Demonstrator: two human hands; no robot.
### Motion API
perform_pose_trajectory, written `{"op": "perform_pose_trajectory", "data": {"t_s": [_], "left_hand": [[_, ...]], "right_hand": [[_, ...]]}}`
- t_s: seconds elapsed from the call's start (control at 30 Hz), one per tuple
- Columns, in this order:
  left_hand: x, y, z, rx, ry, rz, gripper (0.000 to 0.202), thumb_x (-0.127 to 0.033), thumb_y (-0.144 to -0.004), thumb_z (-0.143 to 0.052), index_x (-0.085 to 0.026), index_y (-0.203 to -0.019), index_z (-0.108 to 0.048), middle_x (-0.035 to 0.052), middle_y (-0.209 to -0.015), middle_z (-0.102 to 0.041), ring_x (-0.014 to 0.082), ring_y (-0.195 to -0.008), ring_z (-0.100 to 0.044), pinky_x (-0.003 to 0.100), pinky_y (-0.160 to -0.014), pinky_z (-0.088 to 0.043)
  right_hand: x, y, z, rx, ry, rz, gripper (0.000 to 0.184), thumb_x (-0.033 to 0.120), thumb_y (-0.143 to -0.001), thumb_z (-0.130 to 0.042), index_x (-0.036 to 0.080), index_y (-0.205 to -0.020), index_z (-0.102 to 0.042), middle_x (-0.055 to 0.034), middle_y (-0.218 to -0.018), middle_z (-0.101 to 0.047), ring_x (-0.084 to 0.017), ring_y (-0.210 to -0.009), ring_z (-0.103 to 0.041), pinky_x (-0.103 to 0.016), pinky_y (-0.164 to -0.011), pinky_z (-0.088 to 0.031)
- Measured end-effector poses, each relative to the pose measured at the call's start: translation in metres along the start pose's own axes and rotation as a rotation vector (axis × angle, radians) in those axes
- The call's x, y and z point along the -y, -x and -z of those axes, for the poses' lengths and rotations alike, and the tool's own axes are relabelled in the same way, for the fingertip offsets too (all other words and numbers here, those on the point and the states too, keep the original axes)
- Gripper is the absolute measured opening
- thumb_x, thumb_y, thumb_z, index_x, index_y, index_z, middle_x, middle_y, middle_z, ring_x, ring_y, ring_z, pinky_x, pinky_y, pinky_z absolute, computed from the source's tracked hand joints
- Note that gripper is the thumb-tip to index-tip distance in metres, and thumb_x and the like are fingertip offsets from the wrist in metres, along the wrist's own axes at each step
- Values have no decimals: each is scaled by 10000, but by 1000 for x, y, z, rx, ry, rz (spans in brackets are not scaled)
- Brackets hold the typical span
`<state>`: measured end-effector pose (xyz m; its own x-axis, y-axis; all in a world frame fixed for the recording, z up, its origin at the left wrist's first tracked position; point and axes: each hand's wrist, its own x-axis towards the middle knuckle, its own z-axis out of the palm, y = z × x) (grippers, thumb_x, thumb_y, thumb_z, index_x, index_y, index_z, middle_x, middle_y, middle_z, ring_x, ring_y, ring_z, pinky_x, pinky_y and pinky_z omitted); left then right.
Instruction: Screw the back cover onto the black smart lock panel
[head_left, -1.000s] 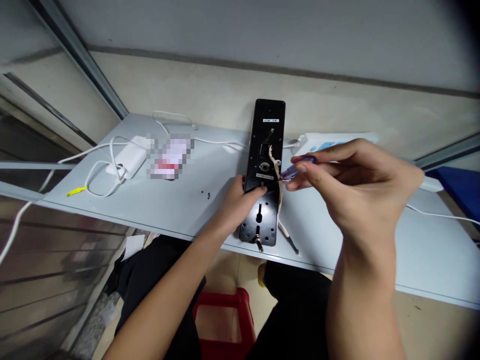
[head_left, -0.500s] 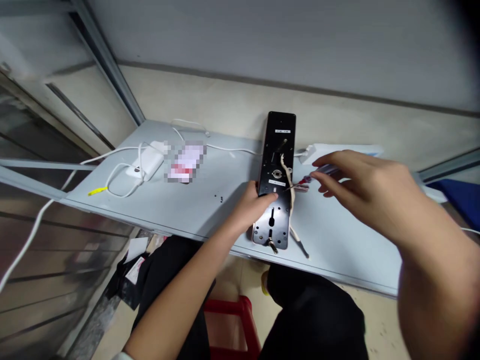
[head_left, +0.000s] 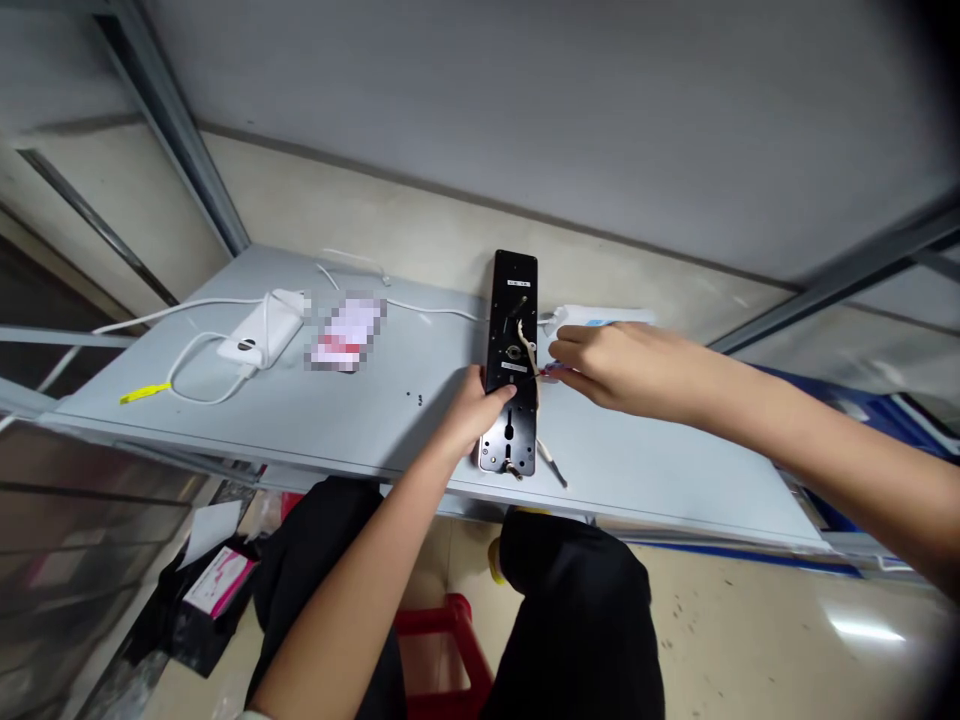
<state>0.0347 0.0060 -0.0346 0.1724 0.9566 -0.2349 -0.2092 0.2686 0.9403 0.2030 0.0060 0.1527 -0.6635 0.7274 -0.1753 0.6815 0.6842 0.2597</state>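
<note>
A long black smart-lock panel lies on the grey table, its screw holes, slots and white labels facing up. My left hand is closed around its left edge, thumb pressed on top below the middle. My right hand is closed at the panel's right side, pinching a thin screwdriver with a red collar. Most of its handle is hidden by my fingers. The thin shaft points left over the panel near my left thumb; whether its tip touches is unclear. A pale sleeved cable runs down along the panel's right edge.
Left on the table are a blurred phone and a white power bank with a looped cable. Several tiny dark bits lie nearby. A white packet lies behind my right hand. Below are a red stool and a box.
The whole view has shifted, so the table and panel appear further left. My right hand and screwdriver have come closer to the panel. My left hand keeps its hold.
</note>
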Motion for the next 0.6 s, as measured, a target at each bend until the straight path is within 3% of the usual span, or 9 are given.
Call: {"op": "perform_pose_trajectory", "data": {"t_s": [0.1, 0.33, 0.53, 0.6], "left_hand": [[1, -1, 0, -12, 0, -7, 297, -219, -938, -768, -218, -1170, -584, 124, -1228, -760, 283, -1143, -735, 477, -1083, -537], [1, -1, 1, -10, -51, -8, 287, -222, -946, -766, -213, -1168, -584, 135, -1252, -764, 304, -1171, -727, 469, -1066, -539], [3, -1, -3, -51, -70, -21, 285, -228, -930, -765, -214, -1169, -608, 157, -1289, -776, 327, -1202, -738, 476, -1076, -537], [7, -1, -6, -81, -55, -24, 305, -244, -921, -767, -221, -1184, -614, 158, -1297, -776, 336, -1215, -739, 487, -1077, -539]], "right_hand": [[0, -7, 3, 45, -114, -111, 256, 273, -1068, -583, 199, -861, -714, -86, -836, -725, -198, -661, -618, -332, -636, -358], [-4, -26, 0, 164, -242, -493, 324, 353, -995, -644, 208, -713, -711, -55, -638, -628, -196, -594, -553, -342, -623, -363], [-8, -4, -6, 77, -364, -555, 287, 415, -962, -662, 222, -759, -724, -34, -652, -641, -196, -635, -546, -341, -646, -362], [0, 6, -3, -22, -396, -631, 297, 438, -960, -659, 228, -757, -707, -19, -615, -613, -194, -621, -525, -342, -638, -342]]}}
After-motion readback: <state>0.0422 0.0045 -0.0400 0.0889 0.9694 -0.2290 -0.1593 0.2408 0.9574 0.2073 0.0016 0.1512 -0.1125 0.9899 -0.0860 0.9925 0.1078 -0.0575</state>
